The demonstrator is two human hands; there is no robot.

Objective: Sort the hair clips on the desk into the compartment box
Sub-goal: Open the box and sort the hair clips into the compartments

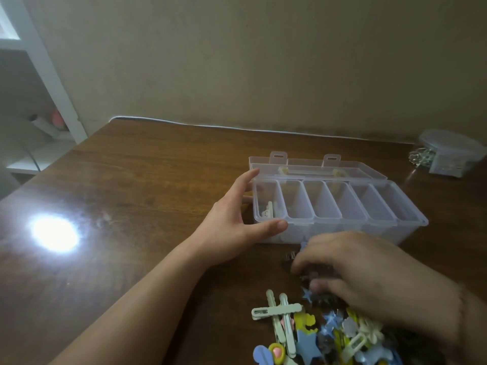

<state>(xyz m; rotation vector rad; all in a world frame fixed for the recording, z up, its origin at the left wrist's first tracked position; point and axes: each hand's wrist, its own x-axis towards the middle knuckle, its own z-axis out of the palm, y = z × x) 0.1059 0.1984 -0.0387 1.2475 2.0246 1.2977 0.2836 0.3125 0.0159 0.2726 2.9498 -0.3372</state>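
A clear plastic compartment box [411, 227] lies open on the brown desk, lid folded back, with several long compartments. White clips [268, 209] rest in its leftmost compartment. My left hand [234, 222] braces the box's left end, thumb on the front wall and fingers on the side. My right hand [363, 275] is blurred and hovers over small dark clips [290, 256] just in front of the box, fingers curled down among them; whether it grips one is unclear. A heap of coloured hair clips [316, 335] in green, blue and yellow lies at the near edge.
A small round clear container with a lid [448, 151] and some shiny metal bits [421, 156] sit at the desk's far right. A wall runs behind the desk. A white shelf unit [47, 106] stands to the left. A bright glare spot [54, 233] marks the desk's left side.
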